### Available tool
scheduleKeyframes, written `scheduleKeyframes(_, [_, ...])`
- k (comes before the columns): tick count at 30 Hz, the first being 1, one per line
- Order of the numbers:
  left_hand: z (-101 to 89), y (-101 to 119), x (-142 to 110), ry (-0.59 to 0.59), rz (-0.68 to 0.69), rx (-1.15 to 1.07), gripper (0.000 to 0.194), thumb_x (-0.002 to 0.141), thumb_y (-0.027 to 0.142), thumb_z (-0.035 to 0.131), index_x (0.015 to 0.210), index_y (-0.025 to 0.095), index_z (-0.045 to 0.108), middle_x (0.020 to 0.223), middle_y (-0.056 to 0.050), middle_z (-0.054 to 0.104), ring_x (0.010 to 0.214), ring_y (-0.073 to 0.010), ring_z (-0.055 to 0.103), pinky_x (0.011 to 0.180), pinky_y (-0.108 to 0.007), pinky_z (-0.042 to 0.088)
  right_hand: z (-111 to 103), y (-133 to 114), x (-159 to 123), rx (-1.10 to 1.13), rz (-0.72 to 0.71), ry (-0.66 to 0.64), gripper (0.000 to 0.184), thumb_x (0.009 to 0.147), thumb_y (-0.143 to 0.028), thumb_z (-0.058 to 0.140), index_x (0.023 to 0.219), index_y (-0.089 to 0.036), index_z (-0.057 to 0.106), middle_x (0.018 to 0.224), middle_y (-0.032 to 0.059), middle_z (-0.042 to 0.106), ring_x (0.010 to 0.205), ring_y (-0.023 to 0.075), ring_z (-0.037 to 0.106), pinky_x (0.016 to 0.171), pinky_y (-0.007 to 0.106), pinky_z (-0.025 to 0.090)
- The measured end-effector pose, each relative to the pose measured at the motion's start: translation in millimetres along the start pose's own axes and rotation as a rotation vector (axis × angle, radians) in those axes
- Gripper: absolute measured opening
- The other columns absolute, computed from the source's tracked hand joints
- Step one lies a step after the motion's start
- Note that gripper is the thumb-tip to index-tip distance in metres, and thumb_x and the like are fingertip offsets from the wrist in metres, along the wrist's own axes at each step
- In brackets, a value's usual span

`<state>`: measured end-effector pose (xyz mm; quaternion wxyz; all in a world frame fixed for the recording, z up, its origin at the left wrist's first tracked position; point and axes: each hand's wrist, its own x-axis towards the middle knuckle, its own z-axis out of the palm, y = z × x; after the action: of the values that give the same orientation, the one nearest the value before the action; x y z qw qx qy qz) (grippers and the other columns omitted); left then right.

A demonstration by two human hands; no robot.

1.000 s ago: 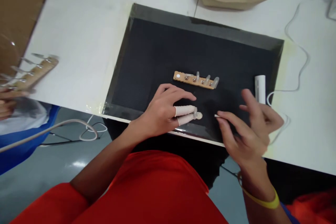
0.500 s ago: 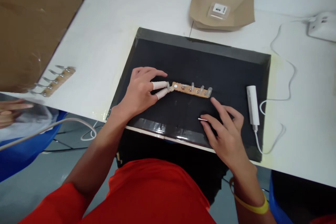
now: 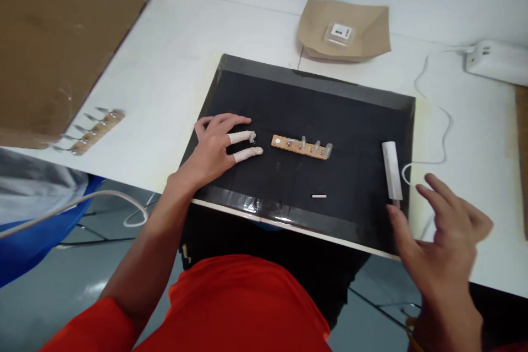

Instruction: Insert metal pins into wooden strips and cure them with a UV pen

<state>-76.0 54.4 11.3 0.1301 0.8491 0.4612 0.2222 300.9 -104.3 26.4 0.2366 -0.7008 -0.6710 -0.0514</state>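
Observation:
A tan board strip (image 3: 301,147) with several clear upright parts lies in the middle of a black mat (image 3: 350,115). My left hand (image 3: 218,146) rests on the mat just left of the strip, fingers stretched out, two of them in white finger cots, holding nothing. A small white pin (image 3: 319,196) lies loose on the mat below the strip. My right hand (image 3: 443,236) hovers open off the mat's right front corner, fingers spread, near a white stick-shaped device (image 3: 391,170) with a cable.
A second tan strip (image 3: 93,131) with metal pins lies on the white table at left, beside a large cardboard box (image 3: 61,38). A brown paper bag (image 3: 344,30) sits behind the mat. A white adapter (image 3: 495,60) and its cable lie at right.
My right hand let go of the small white pin on the mat and drew back to the right. My left hand released the strip's end and slid slightly left.

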Motion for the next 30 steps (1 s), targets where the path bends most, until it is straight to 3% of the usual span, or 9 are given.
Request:
scheduleKeyframes(3, [-2.0, -1.7, -2.4, 0.009, -0.017, -0.005, 0.028, 0.096, 0.043, 0.078, 0.119, 0.027, 0.073, 0.143, -0.009, 0.069, 0.136, -0.0318, 0.061, 0.12, -0.054, 0.024, -1.5, 2.2, 2.1, -0.026, 0.043, 0.007, 0.049, 0.098, -0.04, 0.068, 0.144, -0.028, 0.061, 0.146, 0.0162, 0.067, 0.126, 0.0405, 0.066, 0.112, 0.064, 0.042])
scheduleKeyframes(8, [-12.2, -0.9, -16.7, 0.052, -0.059, 0.086, 0.04, 0.094, 0.05, 0.079, 0.127, 0.029, 0.07, 0.148, -0.01, 0.065, 0.14, -0.0364, 0.057, 0.121, -0.06, 0.02, 8.7, -1.2, 11.0, -0.055, 0.213, -0.005, 0.045, 0.097, -0.051, 0.062, 0.13, -0.022, 0.069, 0.112, 0.0162, 0.077, 0.106, 0.0396, 0.067, 0.106, 0.063, 0.044])
scheduleKeyframes(12, [-24.2, 7.5, -36.9, 0.17, -0.149, 0.125, 0.037, 0.097, 0.05, 0.074, 0.129, 0.033, 0.068, 0.148, -0.009, 0.065, 0.141, -0.0369, 0.056, 0.119, -0.06, 0.026, 18.2, -4.9, 21.4, -0.194, 0.296, -0.15, 0.06, 0.095, -0.056, 0.058, 0.138, -0.014, 0.062, 0.122, 0.0228, 0.072, 0.111, 0.0435, 0.06, 0.101, 0.061, 0.041])
scheduleKeyframes(15, [-27.0, 14.5, -52.1, 0.265, -0.168, 0.14, 0.032, 0.101, 0.043, 0.069, 0.131, 0.034, 0.065, 0.147, -0.007, 0.065, 0.139, -0.0345, 0.058, 0.116, -0.058, 0.032, 20.0, -10.4, 26.5, -0.27, 0.33, -0.251, 0.055, 0.097, -0.052, 0.056, 0.137, -0.014, 0.061, 0.119, 0.0238, 0.07, 0.108, 0.0409, 0.058, 0.095, 0.056, 0.039])
scheduleKeyframes(23, [-15.4, 36.5, -67.1, 0.32, -0.079, 0.158, 0.036, 0.1, 0.033, 0.07, 0.135, 0.029, 0.061, 0.146, -0.01, 0.065, 0.135, -0.0363, 0.06, 0.112, -0.059, 0.037, 17.4, -20.1, 26.2, -0.292, 0.392, -0.234, 0.046, 0.096, -0.039, 0.053, 0.131, -0.01, 0.062, 0.114, 0.0249, 0.069, 0.104, 0.0396, 0.056, 0.091, 0.052, 0.039])
scheduleKeyframes(27, [-2.8, 67.5, -69.9, 0.326, 0.058, 0.096, 0.037, 0.097, 0.024, 0.074, 0.131, 0.029, 0.063, 0.136, -0.011, 0.071, 0.127, -0.033, 0.066, 0.105, -0.05, 0.04, 22.6, -19.9, 24.0, -0.185, 0.432, -0.248, 0.042, 0.096, -0.031, 0.049, 0.131, -0.011, 0.061, 0.105, 0.0214, 0.07, 0.095, 0.0355, 0.06, 0.086, 0.048, 0.042])
scheduleKeyframes(30, [13.0, 97.7, -69.1, 0.223, 0.178, 0.04, 0.034, 0.098, 0.02, 0.072, 0.13, 0.026, 0.061, 0.135, -0.012, 0.072, 0.122, -0.0305, 0.069, 0.107, -0.05, 0.035, 23.6, -18.1, 23.3, -0.159, 0.447, -0.23, 0.041, 0.095, -0.029, 0.05, 0.13, -0.012, 0.062, 0.102, 0.0187, 0.071, 0.095, 0.0346, 0.063, 0.086, 0.046, 0.044])
